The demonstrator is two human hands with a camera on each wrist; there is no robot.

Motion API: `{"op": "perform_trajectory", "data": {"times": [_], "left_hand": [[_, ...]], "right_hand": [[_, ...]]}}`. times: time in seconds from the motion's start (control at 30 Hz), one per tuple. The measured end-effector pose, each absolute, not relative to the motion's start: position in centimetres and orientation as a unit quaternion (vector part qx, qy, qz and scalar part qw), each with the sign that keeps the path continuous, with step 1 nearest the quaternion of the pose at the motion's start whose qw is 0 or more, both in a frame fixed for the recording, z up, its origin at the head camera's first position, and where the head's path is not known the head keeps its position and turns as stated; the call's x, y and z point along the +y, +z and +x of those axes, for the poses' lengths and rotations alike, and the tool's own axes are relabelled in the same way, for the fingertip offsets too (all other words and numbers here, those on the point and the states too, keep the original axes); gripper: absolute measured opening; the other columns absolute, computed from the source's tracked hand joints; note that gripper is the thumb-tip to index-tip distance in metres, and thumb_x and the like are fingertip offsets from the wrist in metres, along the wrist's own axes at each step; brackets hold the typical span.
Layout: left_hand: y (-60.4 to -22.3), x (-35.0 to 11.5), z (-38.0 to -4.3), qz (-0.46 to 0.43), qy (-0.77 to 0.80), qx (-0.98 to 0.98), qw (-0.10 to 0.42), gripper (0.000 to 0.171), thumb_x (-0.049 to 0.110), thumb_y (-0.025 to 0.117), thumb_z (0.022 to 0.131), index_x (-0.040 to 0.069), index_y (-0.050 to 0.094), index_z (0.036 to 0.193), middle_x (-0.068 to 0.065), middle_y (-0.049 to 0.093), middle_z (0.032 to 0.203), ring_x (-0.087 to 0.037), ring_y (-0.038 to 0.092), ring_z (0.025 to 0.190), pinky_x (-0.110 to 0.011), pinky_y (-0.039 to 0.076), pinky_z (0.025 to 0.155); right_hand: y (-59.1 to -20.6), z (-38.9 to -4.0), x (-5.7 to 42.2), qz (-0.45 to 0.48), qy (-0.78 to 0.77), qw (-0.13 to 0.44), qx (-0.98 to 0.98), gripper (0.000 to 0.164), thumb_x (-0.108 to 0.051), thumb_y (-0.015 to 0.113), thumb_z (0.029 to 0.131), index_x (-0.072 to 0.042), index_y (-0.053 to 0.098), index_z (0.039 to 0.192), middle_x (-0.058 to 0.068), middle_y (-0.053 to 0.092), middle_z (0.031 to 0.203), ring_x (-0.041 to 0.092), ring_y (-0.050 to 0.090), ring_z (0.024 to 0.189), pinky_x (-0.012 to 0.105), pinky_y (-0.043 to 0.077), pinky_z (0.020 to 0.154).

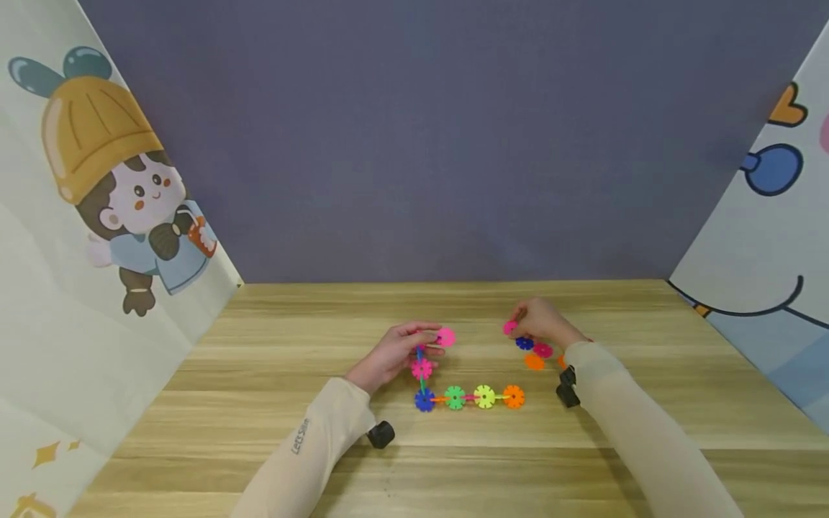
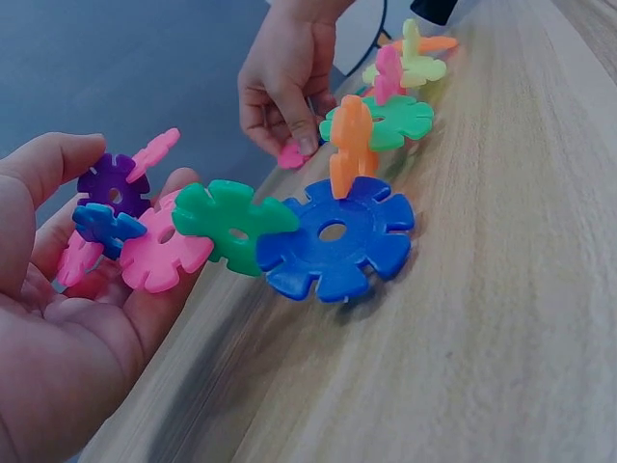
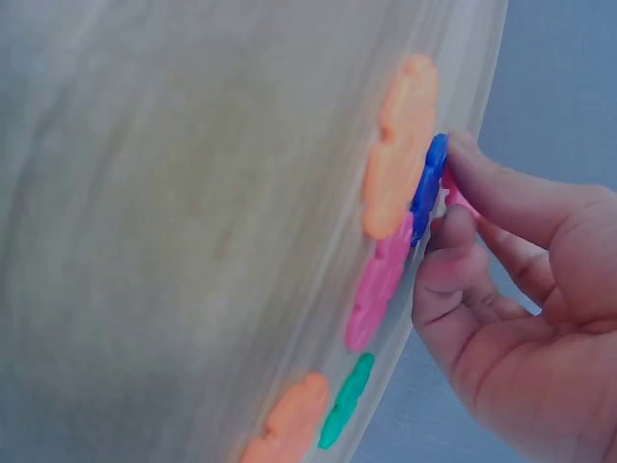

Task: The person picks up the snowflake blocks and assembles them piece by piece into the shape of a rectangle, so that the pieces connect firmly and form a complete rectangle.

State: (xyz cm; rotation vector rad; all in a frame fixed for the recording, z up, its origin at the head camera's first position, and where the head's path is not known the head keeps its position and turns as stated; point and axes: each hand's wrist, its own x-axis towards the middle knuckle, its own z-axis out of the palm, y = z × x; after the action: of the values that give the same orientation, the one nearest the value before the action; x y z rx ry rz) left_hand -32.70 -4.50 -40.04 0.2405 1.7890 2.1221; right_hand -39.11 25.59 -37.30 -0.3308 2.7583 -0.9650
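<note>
Left hand (image 1: 393, 354): pinches purple disc (image 2: 114, 185) between thumb and fingertips; remaining fingers loosely curved behind the linked pieces.

Chain (image 1: 421, 369): leads from left fingertips toward the person as far as corner blue disc (image 1: 424, 400); there turns rightward, well apart from the fingers, through green disc (image 1: 455, 397) and yellow disc (image 1: 483, 396) to orange end disc (image 1: 514, 396).

Free end: outer pink disc (image 1: 445, 337), joined to purple disc; juts just past left fingertips, toward the right hand.

Right hand (image 1: 544, 321): pinches loose pink disc (image 1: 510, 327) between thumb and fingers; cannot tell whether lifted off wooden table (image 1: 259, 432) or touching it.

Spares: loose blue disc (image 1: 524, 344) just beside right fingertips; crimson disc (image 1: 542, 350) and orange disc (image 1: 534, 362) near, on the person's side of the fingers; spare green disc (image 3: 346, 401) farther from the fingertips than crimson disc.

Step, judged: taking up a loose piece on the right while steadying the chain on the left.

Technique, judged: best to grip loose pink disc by the rim, leaving a notch clear of the fingertips; lift without scattering loose blue disc; support close to the joint with left thumb and fingers; avoid twisting, for fear of popping slots apart.
</note>
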Motion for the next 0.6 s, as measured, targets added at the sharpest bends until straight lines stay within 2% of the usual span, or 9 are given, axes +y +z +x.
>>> {"op": "perform_trajectory", "data": {"times": [0.17,0.37,0.6], "left_hand": [[-40.1,-4.4,-32.6,0.082,0.754,0.627,0.179,0.037,0.006,0.059,0.098,-0.005,0.058,0.133,-0.010,0.071,0.107,-0.017,0.071,0.085,-0.034,0.062,0.074],[-39.9,-4.5,-32.6,0.076,0.750,0.630,0.183,0.039,0.006,0.058,0.098,-0.006,0.055,0.136,-0.005,0.071,0.105,-0.015,0.071,0.084,-0.031,0.061,0.073],[-39.8,-4.7,-32.7,0.082,0.748,0.631,0.188,0.043,0.008,0.059,0.099,-0.007,0.052,0.138,-0.003,0.071,0.105,-0.014,0.071,0.085,-0.032,0.061,0.075]], "right_hand": [[-37.3,-38.7,25.0,-0.097,-0.358,0.100,0.923,0.018,0.002,0.076,0.083,0.003,0.060,0.091,0.013,0.064,0.071,0.019,0.061,0.055,0.030,0.056,0.051],[-37.1,-38.2,24.1,-0.107,-0.400,0.091,0.906,0.010,0.011,0.067,0.084,0.006,0.058,0.085,0.015,0.067,0.074,0.023,0.067,0.057,0.035,0.061,0.054],[-36.9,-37.1,22.9,-0.150,-0.443,0.093,0.879,0.009,0.015,0.065,0.083,0.010,0.059,0.081,0.018,0.066,0.070,0.030,0.069,0.057,0.038,0.061,0.052]]}}
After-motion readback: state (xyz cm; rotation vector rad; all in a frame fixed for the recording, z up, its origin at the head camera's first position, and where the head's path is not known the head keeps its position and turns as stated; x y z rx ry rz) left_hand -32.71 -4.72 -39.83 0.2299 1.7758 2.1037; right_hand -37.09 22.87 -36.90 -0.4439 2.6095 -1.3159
